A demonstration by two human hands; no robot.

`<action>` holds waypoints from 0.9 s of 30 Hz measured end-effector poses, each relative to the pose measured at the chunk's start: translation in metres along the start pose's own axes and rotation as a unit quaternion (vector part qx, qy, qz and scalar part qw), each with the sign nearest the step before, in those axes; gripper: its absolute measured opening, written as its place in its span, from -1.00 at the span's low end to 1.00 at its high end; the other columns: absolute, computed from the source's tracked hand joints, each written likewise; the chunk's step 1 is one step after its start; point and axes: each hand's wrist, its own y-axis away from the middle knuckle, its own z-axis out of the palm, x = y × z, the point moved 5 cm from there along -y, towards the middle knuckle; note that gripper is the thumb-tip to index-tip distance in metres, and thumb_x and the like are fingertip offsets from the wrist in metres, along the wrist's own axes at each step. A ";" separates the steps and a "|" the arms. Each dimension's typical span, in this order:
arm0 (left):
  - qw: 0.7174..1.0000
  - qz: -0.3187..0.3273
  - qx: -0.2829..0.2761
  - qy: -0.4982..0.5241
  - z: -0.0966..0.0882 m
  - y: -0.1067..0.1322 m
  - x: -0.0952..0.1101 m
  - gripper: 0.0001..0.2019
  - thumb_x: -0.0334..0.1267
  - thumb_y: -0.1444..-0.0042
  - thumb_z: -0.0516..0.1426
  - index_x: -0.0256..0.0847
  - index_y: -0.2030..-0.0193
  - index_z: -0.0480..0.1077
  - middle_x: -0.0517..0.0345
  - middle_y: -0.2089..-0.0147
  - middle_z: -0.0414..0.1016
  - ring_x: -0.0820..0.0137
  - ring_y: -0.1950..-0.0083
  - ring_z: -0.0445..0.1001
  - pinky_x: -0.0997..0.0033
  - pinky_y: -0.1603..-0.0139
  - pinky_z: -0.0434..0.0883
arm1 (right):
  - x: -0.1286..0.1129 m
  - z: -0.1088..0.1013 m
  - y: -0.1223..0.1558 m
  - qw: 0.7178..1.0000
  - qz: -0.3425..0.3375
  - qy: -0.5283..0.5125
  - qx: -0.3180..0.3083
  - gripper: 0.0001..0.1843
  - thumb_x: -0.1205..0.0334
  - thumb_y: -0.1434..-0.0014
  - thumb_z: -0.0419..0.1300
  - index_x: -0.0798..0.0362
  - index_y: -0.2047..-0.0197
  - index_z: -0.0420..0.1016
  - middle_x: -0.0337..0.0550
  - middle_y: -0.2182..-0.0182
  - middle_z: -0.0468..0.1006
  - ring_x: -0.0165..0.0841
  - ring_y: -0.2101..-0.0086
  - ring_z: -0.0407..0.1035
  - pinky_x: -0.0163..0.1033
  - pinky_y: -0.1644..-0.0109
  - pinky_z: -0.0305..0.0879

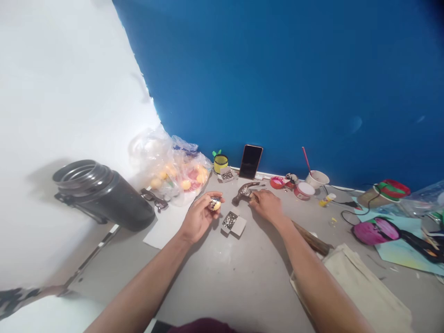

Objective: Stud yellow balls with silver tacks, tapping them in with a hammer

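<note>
My left hand (201,215) is closed around a small yellow ball (215,204) whose surface is partly covered with shiny metal bits. My right hand (267,206) grips a claw hammer (245,192) just behind its head. The hammer lies on the table, and its wooden handle runs under my right forearm towards the lower right. Between my hands sits an opened small box (230,222) full of shiny metal pieces, too small to make out exactly. Another such box (226,175) stands farther back, beside a yellow cup-like container (220,163).
A large dark flask (104,194) and a clear plastic bag (183,175) of yellow and orange balls stand left. A phone (251,161) leans on the blue wall. Paint pots, a white cup (317,179) and a beige cloth (360,282) are on the right.
</note>
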 end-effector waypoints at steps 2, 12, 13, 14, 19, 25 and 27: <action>1.000 -0.003 0.003 0.003 0.000 0.000 0.000 -0.69 -0.13 -0.16 0.23 -0.33 0.07 0.52 -0.07 0.16 0.56 0.47 0.38 0.39 0.45 0.39 0.33 | 0.000 0.002 0.000 1.000 -0.003 0.016 0.002 -0.77 0.11 -0.30 0.14 0.00 0.10 0.54 -0.02 0.08 0.55 -0.18 0.01 0.39 -0.23 0.12 0.19; 0.999 0.033 0.026 0.004 -0.008 -0.005 -0.002 -0.69 -0.16 -0.20 0.21 -0.34 0.02 0.54 -0.13 -0.04 0.54 0.39 0.25 0.46 0.37 0.26 0.40 | -0.001 0.010 -0.001 0.999 -0.015 0.028 0.018 -0.74 0.15 -0.33 0.12 0.05 0.05 0.56 0.04 0.07 0.51 -0.17 -0.01 0.35 -0.21 0.01 0.22; 0.999 0.035 0.025 0.013 -0.008 -0.006 -0.002 -0.67 -0.14 -0.20 0.20 -0.34 0.01 0.54 -0.13 -0.05 0.54 0.38 0.23 0.46 0.37 0.25 0.41 | -0.002 0.010 -0.001 0.999 -0.014 0.029 0.022 -0.74 0.15 -0.32 0.13 0.06 0.04 0.56 0.05 0.05 0.49 -0.16 -0.02 0.33 -0.21 0.00 0.22; 0.999 0.033 0.024 0.020 -0.008 -0.007 -0.003 -0.65 -0.14 -0.20 0.20 -0.33 -0.02 0.53 -0.14 -0.05 0.54 0.37 0.21 0.47 0.36 0.24 0.42 | -0.002 0.010 -0.001 0.999 -0.012 0.031 0.027 -0.74 0.15 -0.32 0.14 0.06 0.04 0.57 0.06 0.04 0.48 -0.15 -0.03 0.32 -0.20 -0.01 0.22; 0.996 0.047 0.030 -0.066 -0.010 -0.006 -0.005 -0.52 -0.33 -0.02 0.28 -0.20 -0.13 0.48 -0.03 -0.12 0.53 0.38 0.13 0.47 0.37 0.14 0.43 | -0.006 0.006 0.000 0.998 -0.020 0.032 0.051 -0.69 0.17 -0.29 0.19 0.07 -0.06 0.54 0.10 -0.01 0.49 -0.10 -0.04 0.31 -0.14 -0.03 0.24; 0.946 0.116 0.087 -0.289 -0.015 -0.002 0.000 -0.46 -0.27 -0.05 0.28 -0.13 -0.22 0.39 0.08 -0.04 0.54 0.35 0.05 0.49 0.34 0.01 0.41 | -0.053 -0.019 0.023 0.981 -0.172 -0.046 0.072 -0.83 0.25 -0.35 0.15 0.02 0.20 0.59 -0.08 0.13 0.60 -0.26 0.05 0.39 -0.24 0.01 0.23; 0.936 0.122 0.091 -0.317 -0.016 -0.003 0.000 -0.51 -0.24 -0.04 0.29 -0.17 -0.15 0.42 0.11 0.08 0.55 0.37 0.16 0.48 0.34 0.07 0.41 | -0.071 -0.018 0.034 0.976 -0.215 -0.028 0.022 -0.83 0.24 -0.33 0.17 0.00 0.23 0.60 -0.12 0.19 0.62 -0.28 0.11 0.43 -0.24 0.06 0.22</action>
